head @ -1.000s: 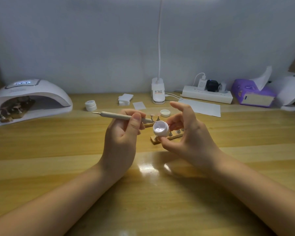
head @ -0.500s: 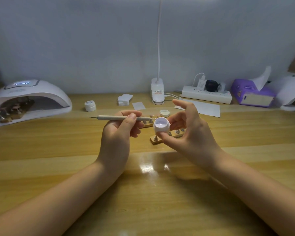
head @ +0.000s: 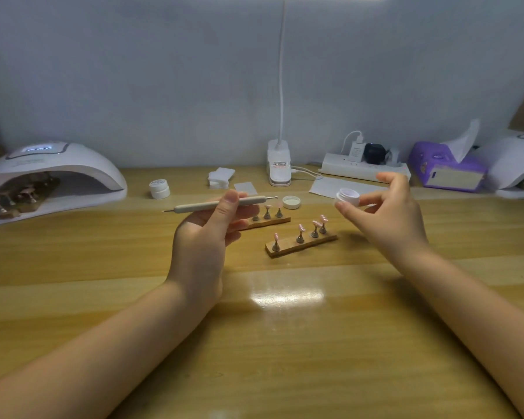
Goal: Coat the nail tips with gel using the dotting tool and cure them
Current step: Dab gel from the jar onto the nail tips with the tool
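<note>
My left hand (head: 208,234) holds the beige dotting tool (head: 200,206) level, its thumb on top of the shaft. My right hand (head: 384,216) pinches a small open white gel jar (head: 348,197) above the table, to the right of the holders. Two wooden holders carry pink nail tips on metal stands: the near holder (head: 300,244) lies between my hands, and the far holder (head: 268,220) is partly hidden behind my left fingers. The jar's white lid (head: 291,202) lies on the table behind them. A white curing lamp (head: 52,173) at far left is lit and has another holder inside.
A closed white jar (head: 159,189), white pads (head: 221,177) and a clip lamp base (head: 279,166) stand along the back. A power strip (head: 363,167), white paper (head: 327,186), a purple tissue box (head: 446,169) and a second white lamp (head: 518,167) fill the back right.
My right hand has carried the gel jar rightwards and away from the dotting tool, uncovering the near holder. My left hand has stayed about in place, the tool still level.
</note>
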`<state>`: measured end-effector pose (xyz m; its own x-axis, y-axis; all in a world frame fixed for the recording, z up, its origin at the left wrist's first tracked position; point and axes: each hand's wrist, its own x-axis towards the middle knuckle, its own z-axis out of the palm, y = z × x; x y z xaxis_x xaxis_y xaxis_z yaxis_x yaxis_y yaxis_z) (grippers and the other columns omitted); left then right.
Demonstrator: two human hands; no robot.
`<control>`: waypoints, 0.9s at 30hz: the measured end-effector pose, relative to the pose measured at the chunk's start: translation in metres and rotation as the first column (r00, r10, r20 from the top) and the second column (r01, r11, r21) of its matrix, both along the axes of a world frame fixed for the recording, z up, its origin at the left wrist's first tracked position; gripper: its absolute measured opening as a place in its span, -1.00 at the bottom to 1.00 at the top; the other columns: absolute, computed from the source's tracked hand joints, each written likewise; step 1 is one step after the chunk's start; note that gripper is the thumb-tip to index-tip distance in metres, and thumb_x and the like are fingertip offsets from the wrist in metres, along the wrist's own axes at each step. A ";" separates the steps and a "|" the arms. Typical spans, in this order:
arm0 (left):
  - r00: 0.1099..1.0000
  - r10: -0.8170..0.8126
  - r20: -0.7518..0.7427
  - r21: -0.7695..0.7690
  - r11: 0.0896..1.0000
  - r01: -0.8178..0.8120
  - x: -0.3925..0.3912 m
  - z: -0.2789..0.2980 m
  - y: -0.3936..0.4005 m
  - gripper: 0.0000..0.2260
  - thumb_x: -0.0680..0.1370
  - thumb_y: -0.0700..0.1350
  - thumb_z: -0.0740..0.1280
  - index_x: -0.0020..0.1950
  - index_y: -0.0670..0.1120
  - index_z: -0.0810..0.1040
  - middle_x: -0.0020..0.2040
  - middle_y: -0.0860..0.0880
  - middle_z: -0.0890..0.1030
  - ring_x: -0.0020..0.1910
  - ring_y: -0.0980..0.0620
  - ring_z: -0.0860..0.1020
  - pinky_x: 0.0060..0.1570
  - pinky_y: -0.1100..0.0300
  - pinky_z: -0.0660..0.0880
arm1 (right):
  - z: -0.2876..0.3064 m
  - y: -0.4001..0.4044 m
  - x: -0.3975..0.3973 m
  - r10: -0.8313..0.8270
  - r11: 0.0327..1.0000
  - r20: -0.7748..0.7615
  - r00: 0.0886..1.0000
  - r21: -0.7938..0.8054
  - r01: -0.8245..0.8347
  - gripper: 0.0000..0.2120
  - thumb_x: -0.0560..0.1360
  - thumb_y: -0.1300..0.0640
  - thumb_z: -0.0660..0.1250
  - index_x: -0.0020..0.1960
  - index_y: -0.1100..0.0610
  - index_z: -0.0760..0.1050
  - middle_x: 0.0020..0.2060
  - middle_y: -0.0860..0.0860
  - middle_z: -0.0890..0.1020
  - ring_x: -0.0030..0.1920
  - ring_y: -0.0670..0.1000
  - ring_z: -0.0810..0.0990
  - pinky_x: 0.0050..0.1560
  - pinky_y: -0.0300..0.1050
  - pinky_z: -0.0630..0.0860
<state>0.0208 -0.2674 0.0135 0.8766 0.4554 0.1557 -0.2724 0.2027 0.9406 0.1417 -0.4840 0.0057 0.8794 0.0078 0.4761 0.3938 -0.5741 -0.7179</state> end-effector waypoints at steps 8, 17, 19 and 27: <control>0.996 0.005 -0.093 -0.101 0.995 -0.014 0.003 -0.001 0.003 -0.65 0.38 0.20 0.34 -0.03 -0.04 0.62 -0.10 -0.02 0.72 -0.15 0.10 0.63 -0.09 0.13 0.43 | -0.021 -0.013 0.018 -0.084 0.988 -0.198 0.977 -0.144 0.056 -0.26 0.42 -0.11 0.44 0.45 0.10 0.18 -0.10 -0.09 0.58 0.15 0.09 0.52 0.06 -0.04 0.40; 0.989 0.029 -0.143 -0.145 0.988 -0.050 0.004 -0.002 0.004 -0.58 0.38 0.22 0.34 0.02 -0.07 0.62 -0.14 0.00 0.72 -0.28 0.19 0.64 -0.14 0.15 0.42 | -0.004 0.003 -0.008 -0.061 0.947 0.134 0.989 -0.306 0.100 -0.55 0.47 0.07 0.37 0.31 0.16 0.38 0.07 0.08 0.55 0.12 0.13 0.46 0.09 0.00 0.41; 0.988 0.044 -0.148 -0.151 0.986 -0.066 0.006 -0.003 0.004 -0.61 0.42 0.21 0.34 0.02 -0.08 0.62 -0.17 0.00 0.71 -0.29 0.19 0.63 -0.16 0.17 0.42 | 0.007 0.016 -0.025 0.046 0.944 0.384 0.922 -0.320 0.086 -0.81 0.47 0.09 0.34 0.02 0.18 0.52 -0.21 0.05 0.55 -0.14 0.09 0.47 -0.12 -0.03 0.39; 0.988 0.069 -0.139 -0.144 0.985 -0.089 0.007 -0.005 0.006 -0.64 0.45 0.19 0.34 -0.01 -0.08 0.61 -0.24 0.02 0.69 -0.30 0.14 0.59 -0.18 0.15 0.43 | -0.003 0.053 -0.063 0.241 0.810 0.111 0.964 -0.570 -0.137 -0.73 0.52 -0.15 0.23 -0.05 -0.04 0.64 -0.26 -0.11 0.65 -0.24 -0.08 0.56 -0.35 -0.22 0.45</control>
<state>0.0280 -0.2615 0.0082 0.8449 0.5337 -0.0347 -0.1682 0.3267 0.9300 0.0782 -0.4312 0.0032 0.7386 0.4731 0.4802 0.6215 -0.7538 -0.2132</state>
